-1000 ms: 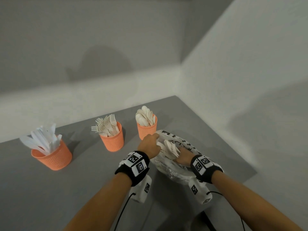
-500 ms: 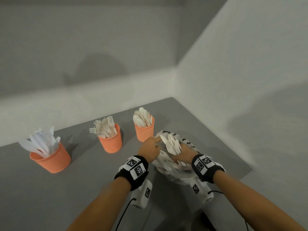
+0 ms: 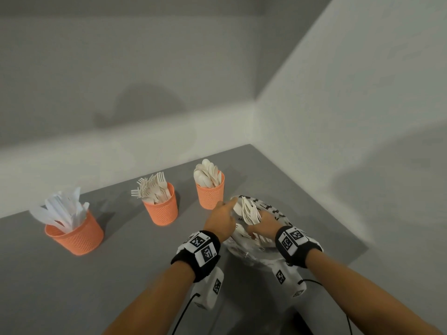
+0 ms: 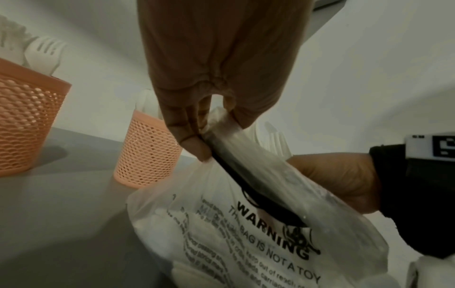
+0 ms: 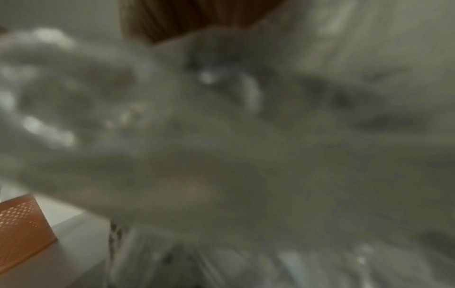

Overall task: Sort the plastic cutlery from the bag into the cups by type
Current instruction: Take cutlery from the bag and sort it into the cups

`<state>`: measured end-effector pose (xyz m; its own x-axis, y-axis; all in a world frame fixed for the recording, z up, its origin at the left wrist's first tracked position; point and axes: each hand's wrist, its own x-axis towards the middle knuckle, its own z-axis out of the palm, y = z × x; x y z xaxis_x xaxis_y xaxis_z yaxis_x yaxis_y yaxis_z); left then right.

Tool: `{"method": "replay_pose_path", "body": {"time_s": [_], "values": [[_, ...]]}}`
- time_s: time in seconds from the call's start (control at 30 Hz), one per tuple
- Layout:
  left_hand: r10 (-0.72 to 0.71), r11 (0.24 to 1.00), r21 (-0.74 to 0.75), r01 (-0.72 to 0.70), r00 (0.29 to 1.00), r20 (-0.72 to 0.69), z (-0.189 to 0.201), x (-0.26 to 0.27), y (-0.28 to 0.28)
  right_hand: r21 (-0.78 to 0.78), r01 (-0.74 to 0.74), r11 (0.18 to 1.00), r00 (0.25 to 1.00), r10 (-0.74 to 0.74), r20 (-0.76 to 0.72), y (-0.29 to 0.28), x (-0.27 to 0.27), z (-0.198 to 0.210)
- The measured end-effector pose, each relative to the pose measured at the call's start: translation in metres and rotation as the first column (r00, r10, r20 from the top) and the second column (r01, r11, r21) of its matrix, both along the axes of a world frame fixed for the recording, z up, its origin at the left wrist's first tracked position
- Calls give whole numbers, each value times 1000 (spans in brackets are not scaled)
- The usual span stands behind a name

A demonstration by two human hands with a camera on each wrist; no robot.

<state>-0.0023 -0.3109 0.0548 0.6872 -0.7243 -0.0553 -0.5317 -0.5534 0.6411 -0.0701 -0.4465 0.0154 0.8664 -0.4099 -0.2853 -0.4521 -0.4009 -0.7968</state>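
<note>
1. Pinching the rim of the clear plastic bag [image 4: 248,224] between thumb and fingers [image 4: 187,124], our left hand [image 3: 221,220] lifts the mouth and holds it wide; we judge that this grip is there so the other hand can work inside without the film closing in.
2. Our right hand [image 3: 262,224] sits at the bag's mouth with its fingers curled round a bundle of white forks [image 3: 251,211], whose tines stand up out of the opening. The right wrist view is a blur of film, so we cannot tell the exact finger placement from it.
3. More white cutlery shows through the bag's side where it rests on the grey desk [image 3: 121,274], so the sorting is far along but not finished.
4. Three orange mesh cups stand in a row: the spoon cup [image 3: 210,195] just beside the bag, the fork cup [image 3: 160,210] next to its left, and the knife cup [image 3: 75,234] well apart at the far left. Each already holds a full bunch of its own kind, heads up.
5. We judge that the bundle belongs in the fork cup, which calls for a short carry past the spoon cup while the left hand steadies the bag.
</note>
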Motion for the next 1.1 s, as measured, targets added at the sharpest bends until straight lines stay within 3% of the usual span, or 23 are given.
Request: {"method": "replay_pose_path", "body": {"time_s": [0.1, 0.23, 0.4, 0.5, 0.57, 0.67, 0.77, 0.83, 0.93, 1.0, 1.1], "values": [[5, 1000, -29, -6, 1000, -27, -4, 1, -2, 2, 14, 1000, 1000, -14, 25, 4, 1, 3], [99, 979, -159, -127, 980, -172, -12, 12, -1, -6, 21, 1000, 998, -20, 60, 1, 3, 17], [109, 981, -128, -145, 961, -254, -9, 14, 3, 89, 119, 989, 968, -136, 211, -8, 12, 68], [162, 942, -242, -233, 946, -281, -1, 21, 14, 172, 181, 968, 917, -229, 328, -7, 28, 99], [168, 851, -367, -376, 857, -487, 7, 27, 27, 258, 173, 950, 884, -265, 386, 3, 42, 114], [88, 725, -306, -617, 524, -847, 10, 35, 50, 353, 130, 927, 841, -292, 456, 32, 63, 130], [0, 607, -180, -774, 226, -974, 6, 39, 74, 442, 111, 890, 825, -331, 459, 70, 85, 126], [-58, 527, -124, -841, 110, -992, 8, 42, 88, 523, 86, 848, 822, -357, 444, 98, 99, 116], [-139, 415, -93, -905, 38, -990, 16, 50, 112, 498, 44, 866, 851, -294, 436, 139, 110, 103], [-168, 376, -121, -919, 60, -984, 25, 56, 127, 503, 1, 864, 857, -260, 444, 164, 113, 99], [-138, 397, -157, -904, 110, -984, 35, 56, 146, 568, -14, 823, 866, -274, 418, 196, 120, 89]]}}
